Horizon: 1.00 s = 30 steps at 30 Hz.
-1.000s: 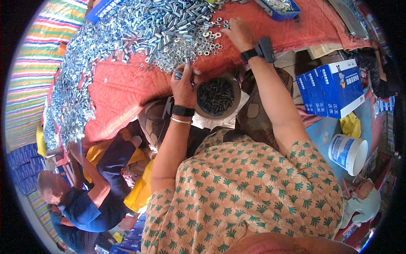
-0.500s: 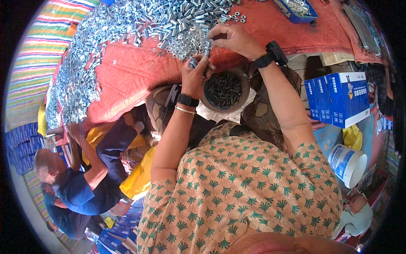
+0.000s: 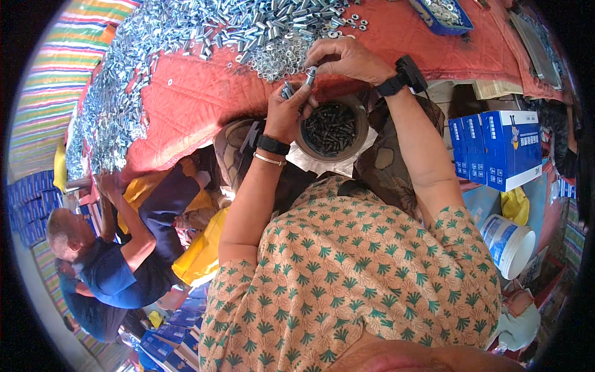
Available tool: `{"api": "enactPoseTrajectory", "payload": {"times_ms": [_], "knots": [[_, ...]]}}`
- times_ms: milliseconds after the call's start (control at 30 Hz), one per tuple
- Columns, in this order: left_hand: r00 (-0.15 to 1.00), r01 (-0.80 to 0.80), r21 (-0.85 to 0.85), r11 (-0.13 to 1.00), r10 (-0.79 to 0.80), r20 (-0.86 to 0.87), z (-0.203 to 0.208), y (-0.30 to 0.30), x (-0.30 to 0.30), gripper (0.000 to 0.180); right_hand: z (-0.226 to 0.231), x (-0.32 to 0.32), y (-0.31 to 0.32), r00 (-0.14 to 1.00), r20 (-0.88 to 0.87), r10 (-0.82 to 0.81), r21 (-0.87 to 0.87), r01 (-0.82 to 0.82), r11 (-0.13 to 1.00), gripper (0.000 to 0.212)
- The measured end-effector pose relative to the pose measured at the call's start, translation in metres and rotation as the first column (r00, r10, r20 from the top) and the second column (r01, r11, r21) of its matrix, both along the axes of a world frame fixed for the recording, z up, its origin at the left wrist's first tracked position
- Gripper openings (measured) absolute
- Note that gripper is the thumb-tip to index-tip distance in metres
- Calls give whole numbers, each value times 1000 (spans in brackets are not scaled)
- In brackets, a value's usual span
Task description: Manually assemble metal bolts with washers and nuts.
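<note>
My left hand [image 3: 286, 116] is closed around several short silvery pieces. One metal sleeve [image 3: 310, 77] stands up between its thumb and fingers, and a second sleeve [image 3: 287, 91] pokes out beside it. My right hand [image 3: 348, 61] is pinched at the upper end of the upright sleeve; whatever small piece its fingertips hold is hidden. Just beyond both hands lies a heap of washers [image 3: 273, 59] on the red cloth [image 3: 192, 93]. Below them, between my knees, sits a round bowl [image 3: 357, 147] filled with dark bolts [image 3: 333, 127].
A large pile of metal sleeves [image 3: 211, 25] covers the far left. A blue tray [image 3: 466, 29] of small rings stands far right. Blue boxes [image 3: 520, 155] and a white bucket [image 3: 517, 251] are at my right. A co-worker [image 3: 118, 266] sits at my left.
The view has shifted slightly. My right fingers stay at the sleeve's upper end, and the upright sleeve leans a little more to the right.
</note>
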<state>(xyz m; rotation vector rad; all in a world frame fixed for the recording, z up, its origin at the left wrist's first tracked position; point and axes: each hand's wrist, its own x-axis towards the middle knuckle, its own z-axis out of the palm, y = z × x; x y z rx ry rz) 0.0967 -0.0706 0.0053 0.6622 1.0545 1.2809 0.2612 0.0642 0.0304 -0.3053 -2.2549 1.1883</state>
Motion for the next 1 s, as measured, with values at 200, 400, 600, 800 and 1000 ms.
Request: {"api": "enactPoseTrajectory", "payload": {"times_ms": [200, 400, 600, 800, 1000], "knots": [[983, -109, 77, 991, 119, -137, 2, -3, 5, 14, -7, -14, -5, 972, 205, -116, -116, 142, 983, 26], [981, -105, 62, 993, 113, -156, 0, -8, -1, 15, -17, -31, -12, 990, -122, -77, -191, 52, 980, 32], [993, -96, 45, 994, 99, -72, -3, -10, 1, 14, -9, -32, -14, 914, 333, -231, -22, 253, 967, 26], [991, -128, 82, 988, 131, -32, -1, -10, 3, 13, -9, -26, -16, 997, -14, -75, -323, 67, 944, 24], [978, -194, 34, 980, 191, 87, -5, -9, 4, 12, -9, -35, -23, 991, -78, -113, -486, 61, 872, 26]]}}
